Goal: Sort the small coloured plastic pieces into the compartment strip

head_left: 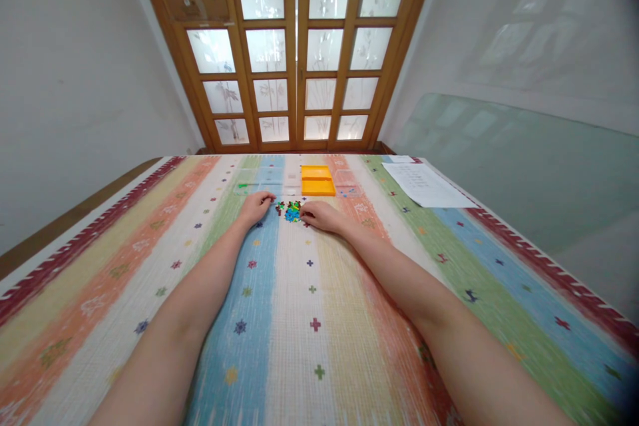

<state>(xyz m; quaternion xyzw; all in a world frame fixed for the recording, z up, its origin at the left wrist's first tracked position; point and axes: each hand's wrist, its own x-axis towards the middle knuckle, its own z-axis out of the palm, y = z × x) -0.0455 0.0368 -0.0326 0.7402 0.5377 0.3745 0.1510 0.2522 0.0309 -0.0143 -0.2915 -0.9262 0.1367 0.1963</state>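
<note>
A small heap of tiny coloured pieces (292, 212), blue, green, yellow and dark brown, lies on the striped cloth between my hands. At the heap's right edge is my right hand (322, 215), fingers curled and pinched together over the pieces; whatever is in them is hidden. My left hand (257, 207) rests just left of the heap, its fingers bent and pressed together, and anything held there is too small to make out. Beyond the hands stands an open orange box (318, 188). A clear tray (264, 191) lies left of it, with a green piece (243, 186) inside.
Right of the orange box, a second clear container (348, 176) holds a few small blue pieces. White paper sheets (426, 186) lie at the table's far right. The striped tablecloth (294, 346) covers the table, and glazed wooden doors (297, 86) stand behind it.
</note>
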